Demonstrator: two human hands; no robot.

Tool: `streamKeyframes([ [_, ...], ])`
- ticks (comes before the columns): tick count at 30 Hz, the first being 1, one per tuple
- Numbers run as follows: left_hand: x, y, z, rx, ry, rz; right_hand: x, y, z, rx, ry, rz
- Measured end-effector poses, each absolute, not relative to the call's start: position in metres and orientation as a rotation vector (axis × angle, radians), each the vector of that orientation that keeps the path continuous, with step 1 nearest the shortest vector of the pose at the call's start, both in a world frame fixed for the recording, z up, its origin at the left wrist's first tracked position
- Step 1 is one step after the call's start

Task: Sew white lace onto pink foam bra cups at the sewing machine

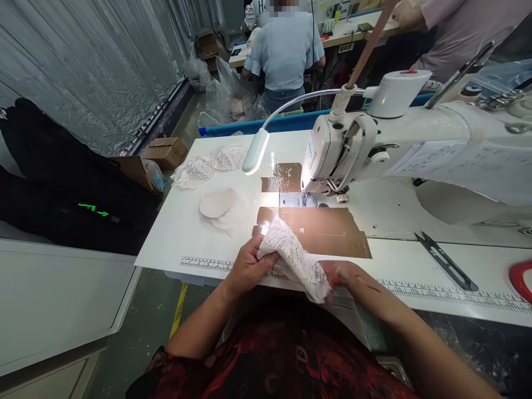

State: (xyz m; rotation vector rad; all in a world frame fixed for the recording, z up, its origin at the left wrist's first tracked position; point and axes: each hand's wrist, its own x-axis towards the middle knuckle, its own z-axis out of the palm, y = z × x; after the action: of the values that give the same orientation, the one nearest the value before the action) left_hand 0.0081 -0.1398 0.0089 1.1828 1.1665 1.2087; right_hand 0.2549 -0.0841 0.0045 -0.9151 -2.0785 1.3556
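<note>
A piece of white lace fabric (286, 246) is stretched between my two hands near the table's front edge. My left hand (250, 266) pinches its upper left part, thumb on top. My right hand (338, 272) grips its lower right end, with some fingertips hidden behind the cloth. Just beyond the lace stands a white sewing machine (332, 149), its needle area lit by a small lamp (255, 151). To the left on the table lie a beige oval pad (216, 203) with sheer fabric under it, and white lace cups (199, 170) behind that.
Thread snips (446, 261) lie right of my right hand, beside a red ring-shaped object (521, 280) at the edge. Brown tape (332, 230) covers part of the table (166, 233). Cardboard boxes (166, 152) stand on the floor at left. A person in light blue (286, 52) sits ahead.
</note>
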Motion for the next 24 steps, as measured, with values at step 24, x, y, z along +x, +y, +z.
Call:
streamKeyframes([
  [24,0.007,-0.148,-0.003,1.443,0.883,1.035,0.221,-0.066,0.027,-0.858,-1.694,1.851],
])
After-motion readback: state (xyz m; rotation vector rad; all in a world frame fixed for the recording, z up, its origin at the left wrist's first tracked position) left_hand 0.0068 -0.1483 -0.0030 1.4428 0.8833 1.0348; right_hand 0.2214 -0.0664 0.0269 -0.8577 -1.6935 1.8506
